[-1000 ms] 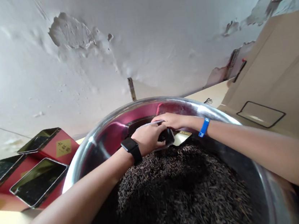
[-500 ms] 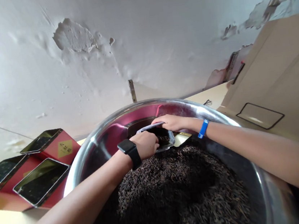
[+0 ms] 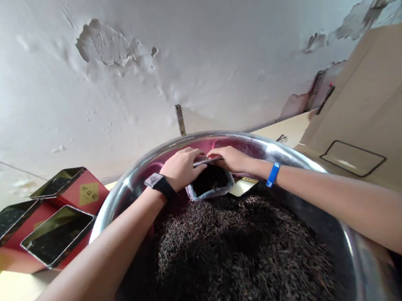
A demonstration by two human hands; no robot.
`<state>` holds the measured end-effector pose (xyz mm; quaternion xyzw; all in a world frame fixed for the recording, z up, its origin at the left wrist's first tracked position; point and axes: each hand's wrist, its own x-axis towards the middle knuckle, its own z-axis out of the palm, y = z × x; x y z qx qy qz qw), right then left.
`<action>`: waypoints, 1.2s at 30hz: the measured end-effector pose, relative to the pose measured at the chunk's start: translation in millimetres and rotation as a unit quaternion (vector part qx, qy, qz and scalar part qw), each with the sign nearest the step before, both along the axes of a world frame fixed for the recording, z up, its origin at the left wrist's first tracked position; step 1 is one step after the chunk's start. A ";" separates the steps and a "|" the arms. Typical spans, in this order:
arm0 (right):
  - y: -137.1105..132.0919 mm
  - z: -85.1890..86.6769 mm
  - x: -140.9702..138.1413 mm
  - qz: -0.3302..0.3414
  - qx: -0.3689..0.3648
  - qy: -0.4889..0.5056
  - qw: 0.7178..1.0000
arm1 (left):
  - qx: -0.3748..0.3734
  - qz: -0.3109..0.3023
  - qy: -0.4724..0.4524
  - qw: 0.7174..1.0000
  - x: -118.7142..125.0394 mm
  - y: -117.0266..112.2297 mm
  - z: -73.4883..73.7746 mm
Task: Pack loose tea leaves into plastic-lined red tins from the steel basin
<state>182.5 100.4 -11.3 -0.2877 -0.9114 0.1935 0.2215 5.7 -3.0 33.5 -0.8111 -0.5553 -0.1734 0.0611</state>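
A large metal basin [image 3: 121,187] holds a heap of dark loose tea leaves [image 3: 231,249]. Inside it, near the far wall, a tin with a clear plastic bag liner [image 3: 212,194] faces me, its mouth showing dark contents. My left hand [image 3: 184,167], black watch on the wrist, has its fingers closed on the liner at the tin's far rim. Beside it my right hand [image 3: 228,159], blue band on the wrist, pinches the same edge; its fingertips are partly hidden. A gold-coloured piece of metal [image 3: 242,186], perhaps a lid, lies against the tin's right side.
Several red tins [image 3: 60,231] with open, dark tops stand on the pale table [image 3: 12,298] left of the basin. To the right is a cardboard box [image 3: 374,100]. A peeling white wall [image 3: 188,49] rises behind the basin.
My left hand has come out of the tin's mouth and moved up to its far edge, close to my right hand. My right hand has stayed near the same place.
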 end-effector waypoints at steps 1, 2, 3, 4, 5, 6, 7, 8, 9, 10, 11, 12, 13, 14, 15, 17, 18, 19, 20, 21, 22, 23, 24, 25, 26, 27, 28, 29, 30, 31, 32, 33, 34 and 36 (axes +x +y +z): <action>-0.8 0.7 0.2 -0.017 0.014 0.017 1.000 | -0.019 -0.008 0.003 1.000 -4.2 5.7 -6.2; -2.5 2.1 0.4 -0.032 0.029 0.035 0.998 | -0.042 -0.003 0.003 0.999 -8.9 11.8 -12.8; -5.3 4.4 0.5 -0.046 0.048 0.058 0.996 | -0.062 0.015 -0.003 0.998 -14.0 17.8 -19.2; -9.5 7.6 0.5 -0.060 0.069 0.084 0.992 | -0.076 0.039 -0.014 0.996 -19.1 23.4 -24.7; -15.0 11.5 0.5 -0.071 0.089 0.113 0.987 | -0.082 0.060 -0.029 0.994 -23.9 28.3 -29.0; -22.0 16.0 0.5 -0.082 0.110 0.142 0.980 | -0.081 0.079 -0.045 0.993 -28.3 32.2 -32.1; -30.0 20.6 0.4 -0.090 0.127 0.166 0.974 | -0.074 0.093 -0.061 0.991 -31.7 35.2 -33.9; -38.9 24.8 0.1 -0.088 0.137 0.180 0.970 | -0.061 0.103 -0.074 0.990 -34.3 37.1 -34.7; -48.0 28.0 -0.7 -0.069 0.140 0.180 0.971 | -0.045 0.108 -0.085 0.989 -35.8 38.1 -34.8; -57.1 29.8 -2.0 -0.029 0.132 0.166 0.977 | -0.028 0.110 -0.095 0.989 -36.5 38.4 -34.4; -65.6 29.8 -4.2 0.027 0.116 0.143 0.982 | -0.011 0.112 -0.104 0.988 -36.5 38.2 -33.8; -73.3 27.7 -7.1 0.092 0.093 0.117 0.985 | 0.002 0.112 -0.110 0.988 -36.1 37.8 -33.2; -80.1 23.6 -10.8 0.157 0.066 0.088 0.981 | 0.009 0.112 -0.115 0.987 -35.7 37.3 -32.7; -86.0 17.5 -14.8 0.213 0.040 0.061 0.974 | 0.014 0.113 -0.119 0.986 -35.4 36.9 -32.4; -91.1 9.8 -18.9 0.256 0.017 0.032 0.966 | 0.018 0.112 -0.120 0.986 -35.4 36.7 -32.3; -100.6 -8.4 -25.7 0.303 -0.024 -0.033 0.952 | 0.020 0.106 -0.118 0.987 -36.4 36.7 -32.7; -105.6 -17.5 -27.9 0.315 -0.048 -0.072 0.945 | 0.019 0.103 -0.117 0.988 -37.3 36.9 -33.1; -110.9 -25.6 -29.1 0.323 -0.074 -0.109 0.937 | 0.017 0.102 -0.116 0.988 -38.3 37.1 -33.6; -116.8 -32.3 -29.5 0.327 -0.100 -0.138 0.930 | 0.013 0.099 -0.116 0.988 -39.2 37.3 -34.0; -123.1 -37.0 -29.3 0.329 -0.122 -0.157 0.923 | 0.010 0.096 -0.117 0.988 -40.0 37.4 -34.5; -129.7 -39.7 -28.6 0.330 -0.135 -0.165 0.920 | 0.007 0.093 -0.118 0.989 -40.6 37.5 -34.8; -136.2 -40.4 -27.9 0.332 -0.137 -0.165 0.918 | 0.005 0.090 -0.120 0.989 -40.9 37.5 -35.1; -142.5 -39.5 -27.2 0.335 -0.131 -0.159 0.919 | 0.003 0.088 -0.122 0.989 -41.0 37.6 -35.2; -148.2 -37.5 -26.8 0.338 -0.121 -0.152 0.921 | 0.000 0.088 -0.124 0.988 -40.9 37.8 -35.2; -153.1 -35.0 -26.7 0.341 -0.110 -0.144 0.923 | -0.003 0.090 -0.126 0.988 -40.7 37.9 -35.1; -157.1 -32.5 -27.1 0.340 -0.097 -0.137 0.925 | -0.005 0.092 -0.127 0.988 -40.3 38.1 -34.8; -160.0 -30.5 -27.8 0.336 -0.086 -0.131 0.929 | -0.006 0.093 -0.127 0.987 -39.8 38.2 -34.5; -161.9 -29.1 -28.7 0.327 -0.077 -0.127 0.933 | -0.007 0.095 -0.128 0.987 -39.4 38.3 -34.0; -162.7 -28.5 -29.6 0.319 -0.068 -0.122 0.937 | -0.007 0.096 -0.127 0.987 -39.1 38.2 -33.5; -162.7 -28.4 -30.6 0.312 -0.059 -0.121 0.940 | -0.006 0.096 -0.127 0.987 -38.9 38.1 -32.8; -161.9 -28.7 -31.4 0.310 -0.050 -0.121 0.942 | -0.006 0.094 -0.127 0.987 -38.8 37.8 -32.1; -160.6 -29.2 -31.9 0.310 -0.042 -0.125 0.941 | -0.007 0.090 -0.126 0.988 -39.0 37.4 -31.3; -158.9 -29.4 -32.3 0.313 -0.035 -0.131 0.940 | -0.009 0.085 -0.125 0.989 -39.3 37.0 -30.5; -155.0 -28.7 -32.4 0.327 -0.026 -0.145 0.933 | -0.019 0.071 -0.121 0.990 -40.2 36.2 -29.1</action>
